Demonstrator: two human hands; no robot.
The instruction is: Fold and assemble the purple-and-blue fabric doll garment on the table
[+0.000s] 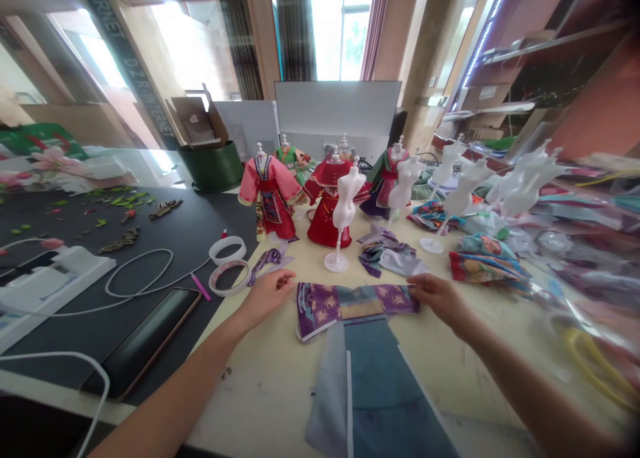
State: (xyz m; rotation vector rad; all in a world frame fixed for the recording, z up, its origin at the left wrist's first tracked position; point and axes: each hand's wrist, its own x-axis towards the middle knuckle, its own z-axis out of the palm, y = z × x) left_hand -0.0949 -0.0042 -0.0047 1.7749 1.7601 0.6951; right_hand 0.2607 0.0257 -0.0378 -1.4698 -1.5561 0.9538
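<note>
Head view, looking forward along a long cream table. Left hand bare and loosely curled, holding nothing, fingertips just beside the left end of a purple floral fabric band with a pale teal middle section. Right hand narrowed to a pinch, fingers curled over the right end of the band and holding it. Band lying flat across the table, between both hands. Directly below it and touching its lower edge, a long teal-blue fabric skirt panel with white trim, spread flat.

Just beyond the left hand, two white tape rolls, a slim pink marker and a strip of purple ribbon. Ahead of the band, a loose heap of purple and white fabric scraps. Behind that heap, a bare white plastic dress form on a thin stand, partly in front of a red miniature dress on a form. To its left, a pink miniature robe with a red sash. Farther right, a pile of folded floral printed fabric. Left of the table, a black work surface bearing a dark rectangular phone.
</note>
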